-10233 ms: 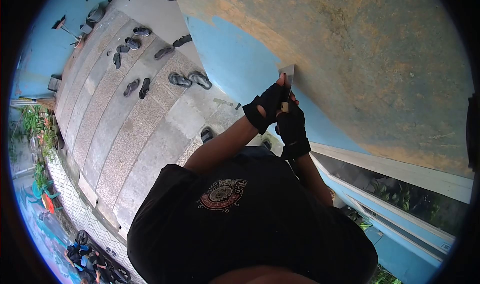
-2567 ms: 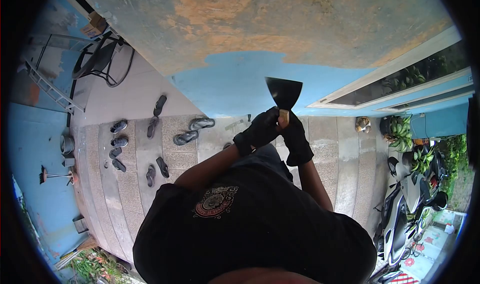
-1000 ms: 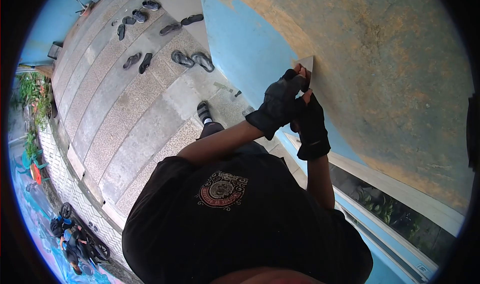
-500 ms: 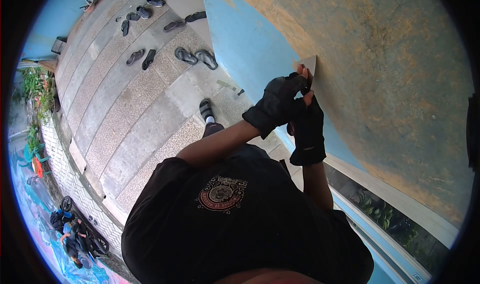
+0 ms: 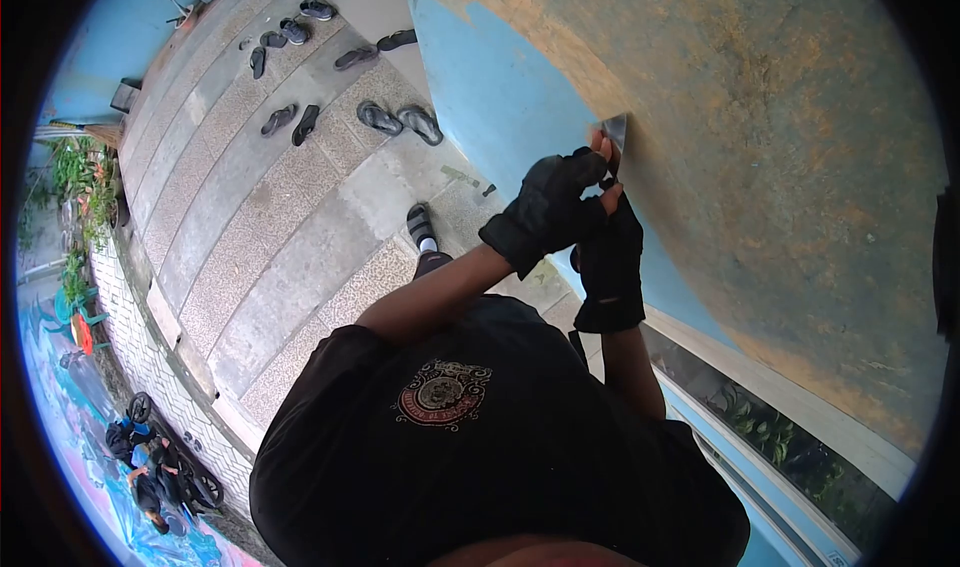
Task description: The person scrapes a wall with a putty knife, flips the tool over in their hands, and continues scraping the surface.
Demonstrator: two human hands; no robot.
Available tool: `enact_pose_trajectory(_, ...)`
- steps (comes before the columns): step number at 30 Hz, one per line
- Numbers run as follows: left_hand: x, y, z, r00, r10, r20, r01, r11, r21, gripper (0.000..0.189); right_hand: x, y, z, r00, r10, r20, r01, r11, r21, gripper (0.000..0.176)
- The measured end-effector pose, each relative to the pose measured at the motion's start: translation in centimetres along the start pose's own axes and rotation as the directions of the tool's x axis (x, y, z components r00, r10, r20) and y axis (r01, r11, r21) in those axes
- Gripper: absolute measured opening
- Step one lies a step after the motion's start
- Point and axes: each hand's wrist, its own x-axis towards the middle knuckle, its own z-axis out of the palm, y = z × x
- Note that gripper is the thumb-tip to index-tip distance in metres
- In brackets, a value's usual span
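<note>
Black gloves: fingerless pairs on both hands, dark like the shirt [image 5: 450, 487] with its round printed emblem [image 5: 440, 394].
Left hand [image 5: 553, 199]: narrow, fingers bent, with bare fingertips laid on the metal scraper [image 5: 618, 130] close to its edge.
Right hand [image 5: 612, 262]: closed in below the left, curled at the scraper's lower end; the handle is hidden by the hands.
Scraper: tilted, blade up against the wall, just where blue meets bare surface; whether the whole edge touches cannot be told.
Wall: a broad grey-brown bare patch [image 5: 770, 157] with ochre smears, bordered by light blue paint [image 5: 500, 97] on its left and lower sides.
Window: a dark pane [image 5: 770, 427] with leaves showing in it, set in a pale frame, near the right forearm.
Floor: bands of pebbled and smooth grey tile [image 5: 280, 267].
Foot: one strapped sandal [image 5: 420, 227] over a pale sock, beyond the left forearm.
Footwear: a grey pair of sandals [image 5: 399, 121] side by side, more shoes farther off.
Far left: plants [image 5: 75, 167], a green chair [image 5: 70, 307] and a motorbike [image 5: 205, 482] with a person [image 5: 147, 487] beside it, too small for detail.
</note>
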Motion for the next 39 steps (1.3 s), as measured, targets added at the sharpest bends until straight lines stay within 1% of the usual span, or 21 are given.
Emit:
enact_pose_trajectory(1,0.0,-0.3,0.0,1.000,-0.011,-0.003,0.011,1.000,0.010,0.024,-0.3,-0.5,-0.3,0.950,0.303,0.080,-0.309,0.949,0.070,0.039)
enact_pose_trajectory(2,-0.4,-0.1,0.3,1.000,-0.017,-0.001,0.017,1.000,0.005,0.024,-0.7,-0.3,-0.7,0.947,0.310,0.079,-0.316,0.947,0.066,0.039)
enact_pose_trajectory(4,-0.4,0.0,0.3,0.999,0.035,0.009,-0.034,0.999,-0.032,0.023,-1.2,0.1,-0.8,0.983,0.175,0.050,-0.173,0.984,-0.046,0.038)
enact_pose_trajectory(5,-0.5,0.4,0.3,0.999,0.048,0.005,-0.048,0.998,-0.049,0.022,-1.2,-0.5,-0.2,0.995,0.026,-0.092,-0.020,0.997,0.073,0.033)
enact_pose_trajectory(10,0.0,-1.0,0.1,0.999,0.020,-0.032,-0.019,0.999,0.030,0.023,0.0,0.7,-0.3,0.963,0.212,0.164,-0.219,0.975,0.028,0.048)
enact_pose_trajectory(12,-0.6,-0.9,0.1,0.998,-0.048,0.050,0.053,0.993,-0.101,0.024,-0.7,0.2,-0.1,0.999,0.036,0.020,-0.035,0.998,-0.048,0.048)
enact_pose_trajectory(13,-0.1,-1.1,-0.3,0.998,-0.037,0.049,0.042,0.995,-0.091,0.024,-1.3,1.1,0.4,0.981,0.195,-0.003,-0.171,0.866,0.470,0.034)
enact_pose_trajectory(14,0.4,-1.2,-0.6,1.000,0.007,0.013,-0.007,1.000,-0.009,0.024,-0.6,1.2,0.6,0.983,0.182,-0.002,-0.160,0.866,0.473,0.034)
enact_pose_trajectory(16,-0.1,-1.0,-0.3,0.996,0.078,-0.035,-0.073,0.988,0.138,0.025,0.4,1.8,0.8,0.998,0.066,0.010,-0.067,0.996,0.062,0.045)
enact_pose_trajectory(20,-0.4,-2.2,-2.2,0.978,-0.122,0.170,0.124,0.992,-0.001,0.039,0.4,4.5,2.4,0.971,0.231,0.064,-0.237,0.967,0.099,0.030)
enact_pose_trajectory(22,-2.5,-4.5,-1.4,0.985,-0.098,0.139,0.092,0.995,0.045,0.038,-0.6,3.2,1.4,0.987,0.149,0.058,-0.154,0.983,0.096,0.035)
enact_pose_trajectory(24,-3.7,-4.7,-1.2,0.818,-0.563,0.116,0.566,0.754,-0.333,0.042,-2.0,1.2,-0.5,0.954,0.266,0.139,-0.297,0.904,0.307,0.041)
enact_pose_trajectory(25,-3.9,-3.7,-1.1,0.722,-0.659,0.213,0.654,0.547,-0.523,0.050,-2.2,1.3,-0.9,0.941,0.308,0.140,-0.338,0.876,0.345,0.041)
enact_pose_trajectory(26,-3.9,-3.7,-0.6,0.724,-0.657,0.211,0.651,0.548,-0.525,0.050,-2.4,1.1,-1.3,0.942,0.305,0.140,-0.335,0.878,0.343,0.041)
enact_pose_trajectory(28,-3.6,-3.7,1.1,0.675,-0.473,0.567,0.667,0.063,-0.742,0.063,-2.7,0.5,-2.2,0.926,0.296,0.235,-0.377,0.779,0.502,0.037)
enact_pose_trajectory(29,-3.3,-3.6,2.0,0.684,-0.339,0.646,0.689,0.009,-0.725,0.072,-2.6,0.4,-2.4,0.916,0.303,0.263,-0.400,0.739,0.542,0.030)
enact_pose_trajectory(30,-2.8,-2.9,2.9,0.693,-0.333,0.640,0.682,0.012,-0.731,0.072,-2.5,0.9,-2.5,0.919,0.296,0.262,-0.393,0.746,0.537,0.030)
enact_pose_trajectory(32,-2.0,-1.2,4.6,0.655,-0.270,0.706,0.617,-0.350,-0.705,0.074,-2.4,1.9,-2.7,0.906,0.322,0.274,-0.421,0.751,0.509,0.040)
enact_pose_trajectory(36,-0.9,-2.1,5.8,0.631,-0.309,0.711,0.627,-0.336,-0.703,0.066,-1.6,1.2,-3.2,0.911,0.333,0.243,-0.411,0.784,0.466,0.044)
enact_pose_trajectory(38,-1.1,-2.0,5.8,0.633,-0.332,0.700,0.615,-0.334,-0.714,0.064,-1.8,0.7,-2.9,0.929,0.318,0.191,-0.370,0.817,0.442,0.010)
enact_pose_trajectory(39,-0.9,-1.8,5.4,0.635,-0.360,0.684,0.600,-0.327,-0.730,0.062,-1.5,0.6,-2.7,0.929,0.318,0.191,-0.370,0.819,0.438,0.010)
